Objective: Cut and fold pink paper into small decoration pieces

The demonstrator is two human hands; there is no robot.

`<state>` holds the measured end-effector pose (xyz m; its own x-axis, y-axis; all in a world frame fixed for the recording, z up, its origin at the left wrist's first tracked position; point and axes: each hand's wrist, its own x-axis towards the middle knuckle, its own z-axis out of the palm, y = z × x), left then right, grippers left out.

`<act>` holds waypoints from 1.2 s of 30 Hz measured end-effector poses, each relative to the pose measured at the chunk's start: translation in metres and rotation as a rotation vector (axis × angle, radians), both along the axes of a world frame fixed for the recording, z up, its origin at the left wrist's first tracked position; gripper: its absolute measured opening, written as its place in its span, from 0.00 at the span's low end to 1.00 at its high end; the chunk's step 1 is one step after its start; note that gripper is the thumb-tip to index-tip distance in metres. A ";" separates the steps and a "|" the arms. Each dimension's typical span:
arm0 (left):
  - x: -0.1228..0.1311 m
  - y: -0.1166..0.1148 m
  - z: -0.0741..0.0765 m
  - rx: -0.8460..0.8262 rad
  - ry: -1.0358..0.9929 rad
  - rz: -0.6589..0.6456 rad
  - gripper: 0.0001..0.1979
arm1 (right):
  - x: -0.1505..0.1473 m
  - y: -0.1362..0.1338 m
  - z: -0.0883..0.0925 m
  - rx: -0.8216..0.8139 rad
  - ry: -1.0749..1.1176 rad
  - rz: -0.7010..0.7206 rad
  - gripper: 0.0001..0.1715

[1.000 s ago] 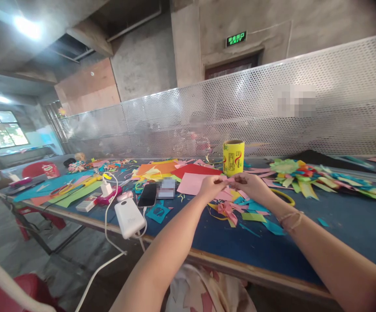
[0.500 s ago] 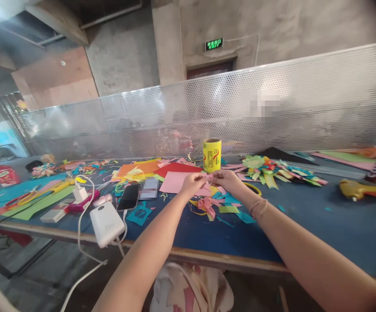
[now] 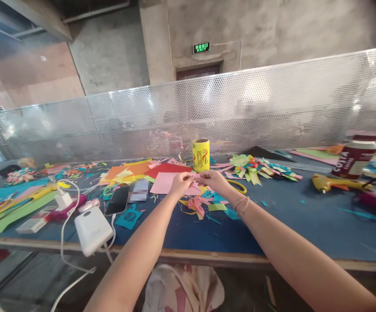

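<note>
You get soft, even light across the counter [image 3: 288, 232], whitish glare on the mesh panel [image 3: 142, 125] and a green glow from the sign [image 3: 201, 47]. Beneath, it's dim. Your hands [image 3: 181, 183] look slightly soft, the right edge blurs, the top right corner blackens, and mosaic blocks mask patches.

A white power bank [image 3: 93, 232] lies at the near edge of the blue table [image 3: 272, 229], left of centre, with 1 black phone [image 3: 117, 200] just beyond it. Farther left are a white plug [image 3: 63, 200], a small white box [image 3: 33, 222] and a white cable [image 3: 62, 242] hanging over the edge. On the right, 1 dark red bottle [image 3: 353, 162] stands upright beyond a yellow glue gun [image 3: 324, 183]. Far back, a metal screen [image 3: 125, 117] runs across below 1 green exit sign [image 3: 201, 48]
</note>
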<state>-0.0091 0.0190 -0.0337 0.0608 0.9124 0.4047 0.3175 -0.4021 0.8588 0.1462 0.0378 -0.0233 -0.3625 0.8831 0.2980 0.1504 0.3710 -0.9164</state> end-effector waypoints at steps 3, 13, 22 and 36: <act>0.000 -0.001 0.000 -0.013 -0.012 -0.023 0.13 | 0.001 0.000 0.001 -0.008 -0.007 0.008 0.13; 0.001 -0.005 0.004 0.023 0.099 -0.003 0.13 | -0.001 -0.005 -0.001 -0.060 0.020 0.080 0.18; 0.002 -0.004 0.004 -0.029 -0.065 -0.128 0.13 | 0.000 -0.003 -0.001 -0.070 0.079 0.095 0.19; 0.000 -0.001 -0.001 0.003 0.073 -0.097 0.16 | 0.002 0.000 0.002 -0.063 -0.007 0.052 0.12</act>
